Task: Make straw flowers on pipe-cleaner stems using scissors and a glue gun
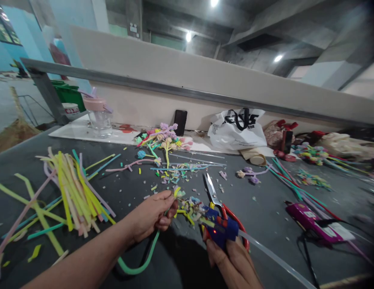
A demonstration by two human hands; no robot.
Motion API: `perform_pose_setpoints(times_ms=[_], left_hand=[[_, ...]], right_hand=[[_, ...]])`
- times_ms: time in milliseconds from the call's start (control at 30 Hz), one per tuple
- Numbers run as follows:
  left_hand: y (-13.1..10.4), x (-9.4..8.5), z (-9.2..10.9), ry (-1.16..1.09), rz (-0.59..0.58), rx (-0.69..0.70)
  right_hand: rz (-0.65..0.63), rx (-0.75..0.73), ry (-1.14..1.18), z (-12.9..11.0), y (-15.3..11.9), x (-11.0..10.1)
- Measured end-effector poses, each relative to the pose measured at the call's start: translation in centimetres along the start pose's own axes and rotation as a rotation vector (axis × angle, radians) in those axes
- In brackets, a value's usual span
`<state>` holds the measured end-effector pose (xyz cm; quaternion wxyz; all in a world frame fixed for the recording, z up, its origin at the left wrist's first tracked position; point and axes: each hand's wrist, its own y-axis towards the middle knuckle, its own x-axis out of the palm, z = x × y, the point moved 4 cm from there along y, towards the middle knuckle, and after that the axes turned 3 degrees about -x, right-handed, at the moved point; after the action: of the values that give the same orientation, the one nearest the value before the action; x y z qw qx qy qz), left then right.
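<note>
My left hand [156, 212] pinches a green tube [141, 268] that curves down below it, with small yellow and pale green pieces at its tip. My right hand [230, 257] is wrapped round a blue glue gun [224, 228] with a small red light. A clear glue stick [271, 255] sticks out of its back. The gun's nozzle end, crusted with bits, points at the tip in my left hand. Scissors [213, 190] with red and yellow handles lie partly behind the gun, blades apart.
Yellow, pink and purple tubes [75, 192] are piled at the left. Tube flowers [165, 138] and cut scraps [174, 173] lie in the middle. A clear jug [99, 118], black phone [180, 122] and white bag [238, 130] stand behind. A magenta device [313, 222] lies at right.
</note>
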<state>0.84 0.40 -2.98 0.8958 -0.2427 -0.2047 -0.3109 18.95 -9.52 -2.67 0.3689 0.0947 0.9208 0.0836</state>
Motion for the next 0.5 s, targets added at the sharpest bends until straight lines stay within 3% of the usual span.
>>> perform_pose_setpoints(times_ms=[500], left_hand=[[0.0,-0.1,0.0,-0.057,-0.001,-0.062]], right_hand=[[-0.037,-0.125,-0.021,2.2,-0.5,-0.5]])
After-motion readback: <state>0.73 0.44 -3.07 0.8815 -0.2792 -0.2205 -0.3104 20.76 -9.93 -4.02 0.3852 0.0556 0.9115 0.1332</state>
